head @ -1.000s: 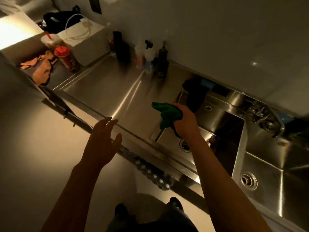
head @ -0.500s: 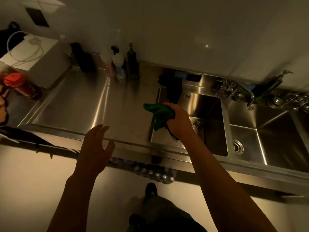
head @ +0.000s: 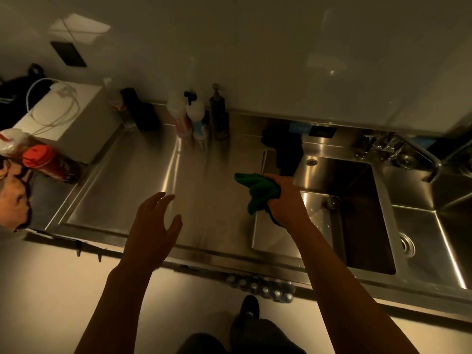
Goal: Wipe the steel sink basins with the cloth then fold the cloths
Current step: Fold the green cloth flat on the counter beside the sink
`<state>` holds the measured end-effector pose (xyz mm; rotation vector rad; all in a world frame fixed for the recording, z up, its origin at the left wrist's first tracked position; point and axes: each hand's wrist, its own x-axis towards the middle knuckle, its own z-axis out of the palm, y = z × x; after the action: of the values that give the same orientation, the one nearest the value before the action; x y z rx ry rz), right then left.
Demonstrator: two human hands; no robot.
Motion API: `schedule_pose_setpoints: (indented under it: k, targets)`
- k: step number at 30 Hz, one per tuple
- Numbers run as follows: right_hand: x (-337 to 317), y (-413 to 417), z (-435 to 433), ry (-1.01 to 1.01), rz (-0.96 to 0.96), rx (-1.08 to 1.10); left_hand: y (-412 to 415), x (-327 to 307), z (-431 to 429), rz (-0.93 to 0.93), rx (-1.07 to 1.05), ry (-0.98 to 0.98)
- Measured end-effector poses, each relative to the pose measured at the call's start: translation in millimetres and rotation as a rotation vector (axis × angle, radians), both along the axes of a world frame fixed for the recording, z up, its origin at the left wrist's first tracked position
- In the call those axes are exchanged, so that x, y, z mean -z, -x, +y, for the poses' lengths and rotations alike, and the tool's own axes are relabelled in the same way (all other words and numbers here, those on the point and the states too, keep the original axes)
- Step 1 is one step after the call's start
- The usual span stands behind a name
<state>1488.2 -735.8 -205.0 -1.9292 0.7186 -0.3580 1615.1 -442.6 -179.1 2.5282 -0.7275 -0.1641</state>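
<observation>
Cloth point(head: 258, 192), green, bunched in my R hand point(head: 287, 200), fingers curled round it, over basin point(head: 319, 223) left edge; its lower part is hidden by my palm. L hand point(head: 153, 226) spread, holding nothing, over drainboard point(head: 122, 190). Dark lump point(head: 286, 146) beyond R hand: can't make out.

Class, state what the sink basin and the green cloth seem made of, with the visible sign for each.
Sink basin: likely stainless steel, brushed; bright streaky reflections. Green cloth, gripped by the right hand: soft fabric, perhaps microfibre; it bunches in limp folds.
</observation>
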Motion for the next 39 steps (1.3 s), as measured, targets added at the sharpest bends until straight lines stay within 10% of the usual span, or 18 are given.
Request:
schedule_pose_setpoints:
  k: [29,39]
  targets:
    - [78.4,-145.7,117.7,0.086,0.209,0.365,-227.5,44.3,-4.9,0.268,0.307,0.012]
    - [147.3,-136.0,131.2,0.265,0.626,-0.163,-233.3,92.1,-8.7,0.384,0.359,-0.111]
